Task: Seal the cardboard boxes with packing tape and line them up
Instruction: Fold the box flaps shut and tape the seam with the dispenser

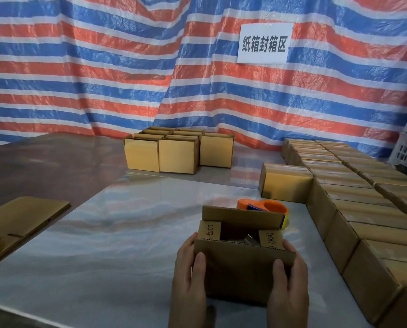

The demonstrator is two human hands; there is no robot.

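Head view: left hand (189, 280) and right hand (288, 287), fingers curled, grasp one open cardboard box (240, 268); one tape dispenser (266, 207) behind.

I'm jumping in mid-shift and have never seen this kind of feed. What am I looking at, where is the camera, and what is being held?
There is no machine: the grip is a person's two bare hands. The single picture comes from a camera worn on the head, looking forward and down. The left hand and right hand hold a small cardboard box by its sides, its top flaps not yet closed. On the shiny table just behind it lies an orange tape dispenser. Taped boxes stand in rows on the right. A cluster of boxes that look unsealed waits farther back, and flat cardboard lies at the left.
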